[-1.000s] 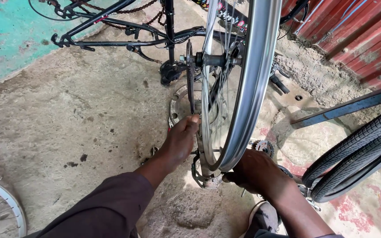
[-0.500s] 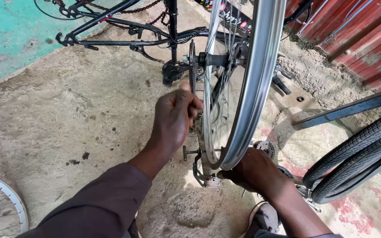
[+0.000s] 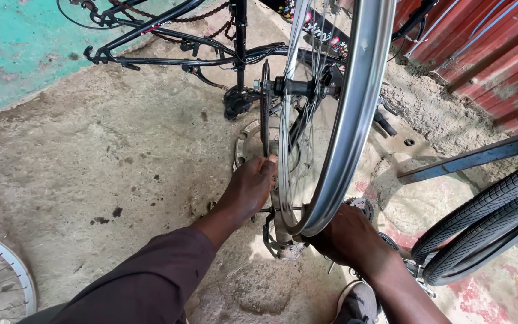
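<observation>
A bare silver bicycle wheel rim (image 3: 355, 114) with thin spokes stands upright in front of me, its black hub (image 3: 298, 87) up high. My left hand (image 3: 250, 189) reaches to the left side of the wheel, fingertips on the spokes just inside the rim's lower part. My right hand (image 3: 349, 240) is under the rim's bottom edge, fingers curled around something hidden beneath it. A metal pedal piece (image 3: 280, 243) lies on the ground between my hands. A toothed sprocket (image 3: 361, 207) peeks out behind the rim.
A black bicycle frame (image 3: 175, 48) with a rusty chain lies upside down at the back. Another tyred wheel (image 3: 487, 222) and a blue frame tube (image 3: 475, 157) stand on the right. A spoked rim (image 3: 1, 276) shows bottom left. Red corrugated sheet (image 3: 487, 48) is top right. My shoe (image 3: 355, 303) rests below.
My left hand rose from low beside the rim up to the spokes, then came down a little again. My right hand stayed under the rim.
</observation>
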